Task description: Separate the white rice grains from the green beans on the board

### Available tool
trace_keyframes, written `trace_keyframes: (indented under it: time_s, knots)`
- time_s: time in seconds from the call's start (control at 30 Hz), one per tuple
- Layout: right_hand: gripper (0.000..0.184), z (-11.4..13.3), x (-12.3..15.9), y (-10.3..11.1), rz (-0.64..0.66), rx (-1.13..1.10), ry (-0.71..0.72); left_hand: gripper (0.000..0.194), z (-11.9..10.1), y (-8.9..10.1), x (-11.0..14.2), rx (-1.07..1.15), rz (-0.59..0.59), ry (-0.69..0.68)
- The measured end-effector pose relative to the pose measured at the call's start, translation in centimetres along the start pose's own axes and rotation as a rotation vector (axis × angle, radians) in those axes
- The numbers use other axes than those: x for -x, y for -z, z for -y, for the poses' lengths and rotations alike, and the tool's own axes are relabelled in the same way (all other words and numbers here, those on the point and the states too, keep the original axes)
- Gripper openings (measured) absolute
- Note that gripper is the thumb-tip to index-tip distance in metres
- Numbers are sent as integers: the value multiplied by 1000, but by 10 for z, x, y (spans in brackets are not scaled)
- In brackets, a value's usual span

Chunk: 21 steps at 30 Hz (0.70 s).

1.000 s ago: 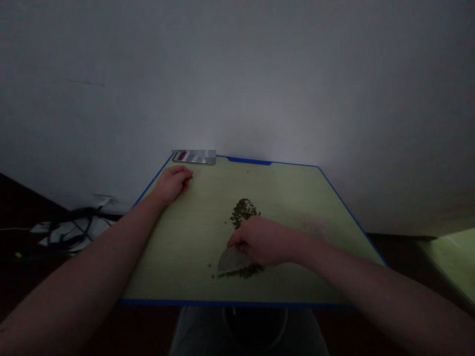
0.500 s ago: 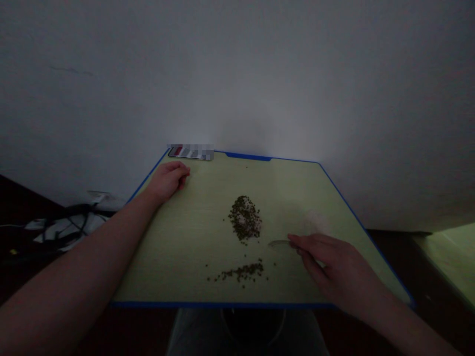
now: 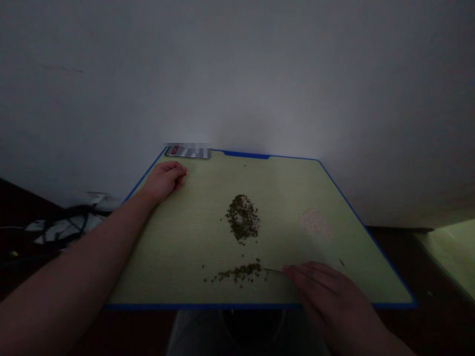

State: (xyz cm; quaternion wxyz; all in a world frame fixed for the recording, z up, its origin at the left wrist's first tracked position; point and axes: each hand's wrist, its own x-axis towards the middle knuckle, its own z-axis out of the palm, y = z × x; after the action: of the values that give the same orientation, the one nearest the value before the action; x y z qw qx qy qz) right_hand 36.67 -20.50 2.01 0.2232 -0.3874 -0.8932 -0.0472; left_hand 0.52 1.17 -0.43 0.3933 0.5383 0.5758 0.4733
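A pale green table (image 3: 185, 247) with a blue rim fills the middle of the dim view. A heap of small dark green beans (image 3: 242, 217) lies at its centre. A thinner row of the same beans (image 3: 237, 273) lies near the front edge. A faint whitish pile of grains (image 3: 315, 223) sits to the right. My left hand (image 3: 165, 179) rests at the far left corner with its fingers curled under. My right hand (image 3: 321, 291) lies low at the front right, fingers together on a thin clear plastic piece (image 3: 274, 271) that reaches toward the row of beans.
A small flat object (image 3: 187, 151) lies at the table's far left corner against the white wall. Dark cables and white items (image 3: 67, 225) lie on the floor to the left. Another pale green surface (image 3: 451, 252) shows at the right edge.
My right hand left the beans, swung right with the clear piece, then drew back to the front edge. The heap, hidden a second ago, is uncovered. My left hand stayed put.
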Motion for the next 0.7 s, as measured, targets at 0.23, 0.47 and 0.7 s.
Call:
trace_keyframes:
  time_s: [0.23,0.47,0.7]
  knots:
    - [35,1,-2,-6,-25,39,-3,15,-2,-1,2,6,3,-1]
    - [33,-5,-3,-7,-8,56,-12,16,1,0,0,-22,6,-10]
    - [35,-4,-8,-11,-18,47,-16,14,1,-1,0,14,15,-3]
